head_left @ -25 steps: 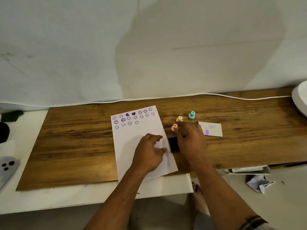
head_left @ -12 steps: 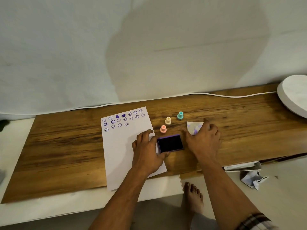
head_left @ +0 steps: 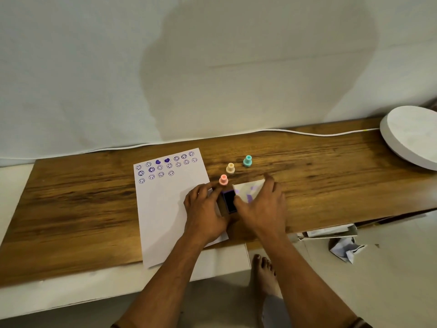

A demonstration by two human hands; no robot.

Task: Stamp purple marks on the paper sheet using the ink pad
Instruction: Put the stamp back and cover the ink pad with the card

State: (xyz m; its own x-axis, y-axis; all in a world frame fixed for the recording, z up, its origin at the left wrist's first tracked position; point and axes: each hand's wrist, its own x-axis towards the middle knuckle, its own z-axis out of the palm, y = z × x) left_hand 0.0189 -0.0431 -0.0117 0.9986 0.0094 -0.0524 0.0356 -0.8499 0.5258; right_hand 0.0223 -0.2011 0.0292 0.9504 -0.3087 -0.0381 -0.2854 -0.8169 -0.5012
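Three stampers stand in a diagonal row on the worktop (head_left: 307,176): pink (head_left: 223,180), cream (head_left: 230,168), teal (head_left: 247,161), all upright and none in hand. So no stamping is going on; I'd call this the ink pad being handled, though whether its cover is going on or coming off I can't say.

The pad (head_left: 229,201) sits just off the right edge of the sheet (head_left: 165,209), between my two hands, its dark purple face showing in a narrow strip. My left hand (head_left: 205,213) lies flat over the sheet's right edge with fingers against the pad's left side, a loose steadying hold more than a clenched grip. My right hand (head_left: 262,207) has its grip on a white card (head_left: 248,191) with purple smudges, thumb and fingers spread along its edges, tilted over the pad's right part. Whether that card is the pad's lid or just a scrap, I can't tell.

The sheet has three rows of purple smileys plus two hearts up top; the lower part is bare, so plenty is left to do.

If stamping goes on, I'd guess the card has to be set down first, then a stamper picked up, pressed into the ink and placed under the last row.

Only container is the pad: ink in it, nothing else.
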